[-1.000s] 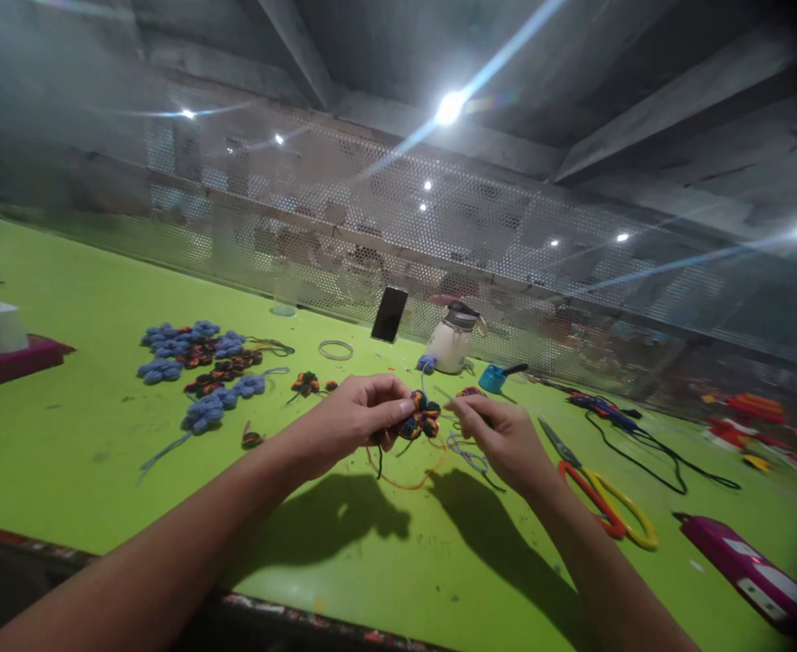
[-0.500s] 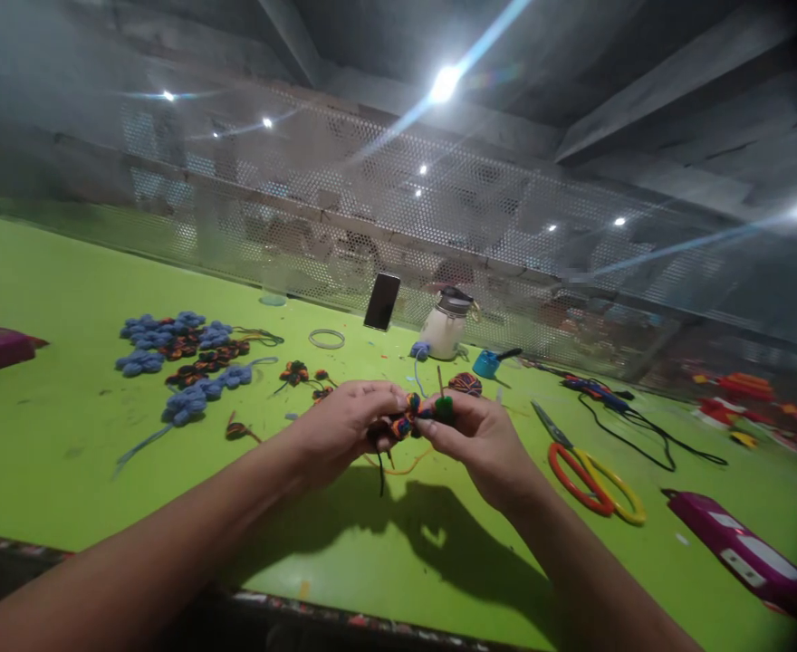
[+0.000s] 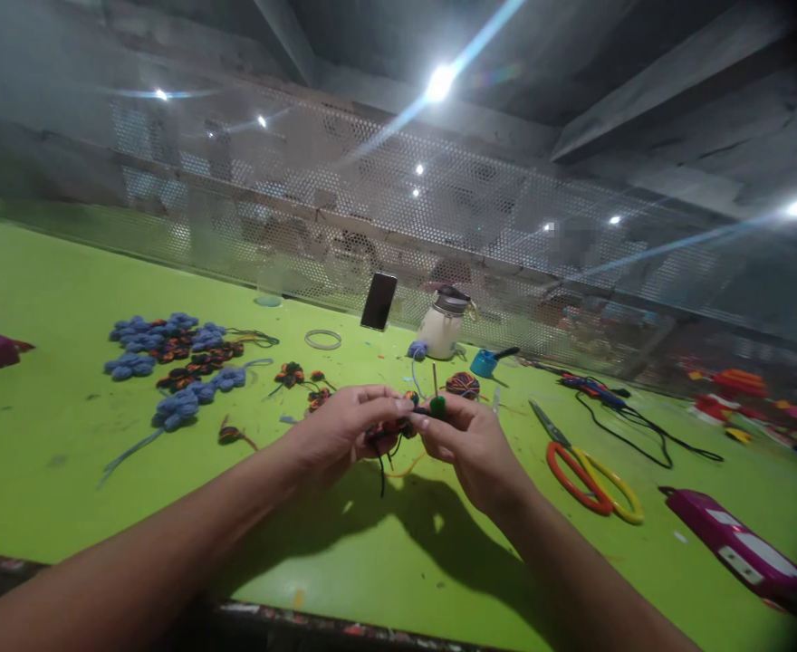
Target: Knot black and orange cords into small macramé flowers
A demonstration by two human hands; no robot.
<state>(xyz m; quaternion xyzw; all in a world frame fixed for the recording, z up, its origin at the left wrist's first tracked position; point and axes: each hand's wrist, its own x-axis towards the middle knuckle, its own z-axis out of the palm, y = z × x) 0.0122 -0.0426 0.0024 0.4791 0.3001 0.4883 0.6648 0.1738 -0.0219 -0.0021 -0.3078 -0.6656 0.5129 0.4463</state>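
My left hand [image 3: 340, 433] is closed on a small crochet piece [image 3: 390, 429] of dark, orange and blue yarn, with a dark yarn tail hanging below it. Pressed close on the right, my right hand [image 3: 476, 444] pinches a crochet hook [image 3: 437, 407] with a green grip, its thin brown end pointing up. The right fingertips also touch the edge of the piece. Fingers hide the hook's working tip and most of the stitches. Behind the hands lies a multicoloured yarn ball [image 3: 462, 386].
Left on the green table [image 3: 52, 398] lie blue crochet flowers [image 3: 177, 407] and dark-orange ones [image 3: 290, 374]. Scissors [image 3: 581, 475], a purple power strip [image 3: 734, 543] and dark cords [image 3: 636, 417] are to the right. A phone [image 3: 379, 301] and a jug [image 3: 441, 326] stand behind.
The left thumb and fingers have closed further over the crochet piece, covering more of its colourful stitches. Both hands stay together in nearly the same place; the view has shifted slightly.
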